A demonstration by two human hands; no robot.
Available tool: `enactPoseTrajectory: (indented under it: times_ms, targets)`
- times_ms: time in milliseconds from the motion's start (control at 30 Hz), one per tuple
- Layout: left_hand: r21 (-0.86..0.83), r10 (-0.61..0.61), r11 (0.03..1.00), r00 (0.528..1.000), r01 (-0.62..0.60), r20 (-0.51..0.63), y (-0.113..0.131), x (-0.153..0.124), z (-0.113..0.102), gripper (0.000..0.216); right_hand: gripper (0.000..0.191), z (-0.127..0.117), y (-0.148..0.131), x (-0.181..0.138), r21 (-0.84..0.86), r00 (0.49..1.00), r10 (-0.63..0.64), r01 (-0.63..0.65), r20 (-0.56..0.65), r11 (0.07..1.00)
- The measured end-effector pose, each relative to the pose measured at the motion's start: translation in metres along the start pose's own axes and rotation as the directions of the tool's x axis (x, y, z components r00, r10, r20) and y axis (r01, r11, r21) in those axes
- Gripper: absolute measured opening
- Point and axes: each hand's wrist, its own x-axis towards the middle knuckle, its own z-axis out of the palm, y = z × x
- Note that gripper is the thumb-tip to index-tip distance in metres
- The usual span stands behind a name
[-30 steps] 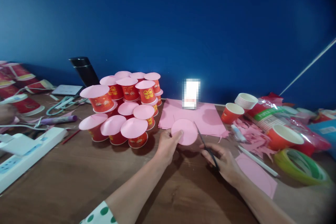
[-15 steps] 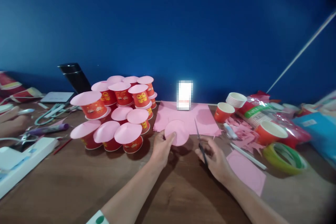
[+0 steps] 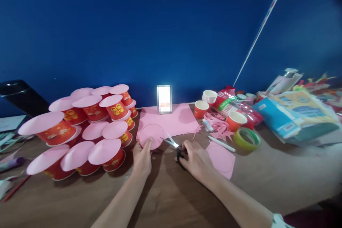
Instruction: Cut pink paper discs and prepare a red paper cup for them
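Between thumb and fingers, my left hand (image 3: 143, 155) pinches a round pink paper disc (image 3: 151, 136) with a line drawn near its edge. My right hand (image 3: 192, 156) grips black-handled scissors (image 3: 175, 145); their blades are parted and point at the disc's right edge. Behind both hands lies a stack of pink paper (image 3: 176, 121). A square pink sheet (image 3: 220, 159) with a circle drawn on it rests right of my right hand. Left of my left hand, red paper cups (image 3: 113, 160) and pink discs (image 3: 105, 150) are stacked in layers.
A lit phone-like screen (image 3: 164, 99), blurred out, stands behind the paper. To the right are pink scraps (image 3: 220, 124), a glue stick (image 3: 207, 125), a white pen (image 3: 222, 144), green tape (image 3: 247, 139), loose cups (image 3: 236, 120) and a blue package (image 3: 278, 114). A black bottle (image 3: 22, 96) leans at left.
The view has turned to the right, so the table's contents sit further left. The scissors' blades have opened and swung to point left at the disc, which my left hand still holds.
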Motion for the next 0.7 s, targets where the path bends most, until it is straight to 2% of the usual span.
enactPoseTrajectory:
  times_ms: [267,400,633,700]
  targets:
    - [0.081,-0.006,0.997,1.0,0.007,-0.019,0.002,0.0,-0.002,0.043,0.013,-0.005,0.005,0.004,0.108,1.0,-0.02,0.023,-0.024,0.994]
    - [0.129,0.0,0.992,0.999,0.004,-0.035,0.002,0.0,-0.002,0.043,0.026,-0.004,0.011,0.007,0.15,1.0,-0.009,0.013,-0.026,0.989]
    - [0.163,0.037,0.986,0.999,-0.033,-0.022,-0.003,0.002,-0.004,0.042,0.038,-0.012,0.016,0.012,0.05,0.998,-0.045,0.047,-0.036,0.998]
    - [0.167,0.038,0.985,0.999,-0.033,-0.026,-0.003,0.003,-0.004,0.042,0.033,-0.015,0.016,0.014,0.001,0.997,-0.039,0.039,-0.063,0.999]
